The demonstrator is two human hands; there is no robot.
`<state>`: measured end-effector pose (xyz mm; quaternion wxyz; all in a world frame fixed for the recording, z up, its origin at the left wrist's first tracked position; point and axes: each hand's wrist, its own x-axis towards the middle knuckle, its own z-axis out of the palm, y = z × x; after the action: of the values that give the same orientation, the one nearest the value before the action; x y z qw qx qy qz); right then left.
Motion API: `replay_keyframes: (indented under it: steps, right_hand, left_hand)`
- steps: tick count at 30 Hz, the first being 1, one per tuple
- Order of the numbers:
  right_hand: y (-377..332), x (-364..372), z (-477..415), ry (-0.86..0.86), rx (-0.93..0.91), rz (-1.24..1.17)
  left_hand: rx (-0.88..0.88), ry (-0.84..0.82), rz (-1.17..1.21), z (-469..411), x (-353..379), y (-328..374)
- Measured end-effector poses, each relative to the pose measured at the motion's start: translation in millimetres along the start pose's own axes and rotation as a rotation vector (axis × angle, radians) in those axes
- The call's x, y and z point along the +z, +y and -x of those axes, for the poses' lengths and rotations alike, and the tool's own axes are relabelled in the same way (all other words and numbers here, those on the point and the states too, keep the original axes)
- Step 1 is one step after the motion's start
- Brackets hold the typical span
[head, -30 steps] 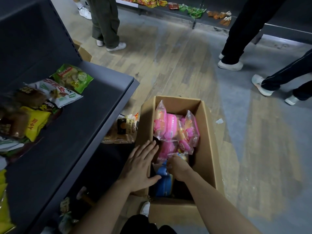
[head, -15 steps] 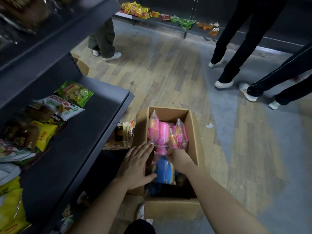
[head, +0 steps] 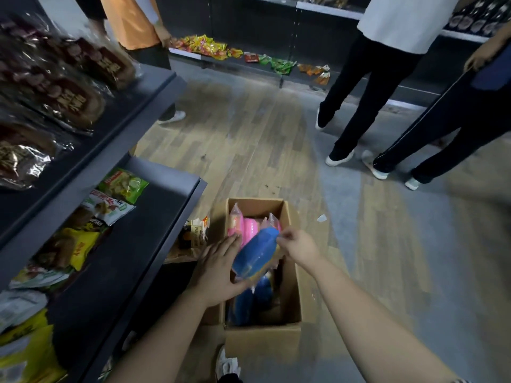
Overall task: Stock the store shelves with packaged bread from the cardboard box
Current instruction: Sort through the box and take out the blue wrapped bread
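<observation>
Starting at your left: the shelf [head: 154, 217] shows a bare dark strip along its front, with snack bags [head: 121, 186] crowded toward the back. That strip is where I judge this bread is headed. Your left hand [head: 221, 272] lies flat, fingers straight, against the left side of the blue pack [head: 257, 252], thumb tucked under its near end. It is steadying, not gripping. The pack hangs above the box [head: 262, 341], clear of the rim, its long axis running from near-left up to far-right, far end higher. Your right hand [head: 300, 244] pinches that far top end, so the right looks to be carrying the weight. Pink packs [head: 246, 229] stand behind it at the far end of the box.

The relation that counts: the shelf lies to the pack's left, beyond your left hand, so the left is the nearer hand for the swing across. I reckon the pack's length has to turn to lie along the shelf.

Against half a second ago: the pack was down inside the box under your right hand, and your left rested on the box's left wall. Now the pack is up and the left has come onto it.
</observation>
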<state>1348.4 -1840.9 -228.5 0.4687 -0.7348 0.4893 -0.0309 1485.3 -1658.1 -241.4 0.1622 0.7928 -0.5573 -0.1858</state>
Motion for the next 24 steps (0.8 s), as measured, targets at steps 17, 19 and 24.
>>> replay_keyframes:
  steps: [17, 19, 24]
  right_hand:
    - [-47.8, -79.4, 43.8, 0.186, -0.440, 0.306]
    - [-50.4, -87.9, 50.4, 0.102, -0.513, 0.494]
    - [-51.3, -92.4, 56.3, 0.048, -0.590, 0.704]
  left_hand:
    - [-0.403, -0.082, 0.776, -44.1, -78.3, 54.3]
    - [-0.512, -0.186, 0.969, -47.8, -86.8, 56.1]
    - [-0.578, -0.416, 1.072, -47.0, -103.5, 58.1]
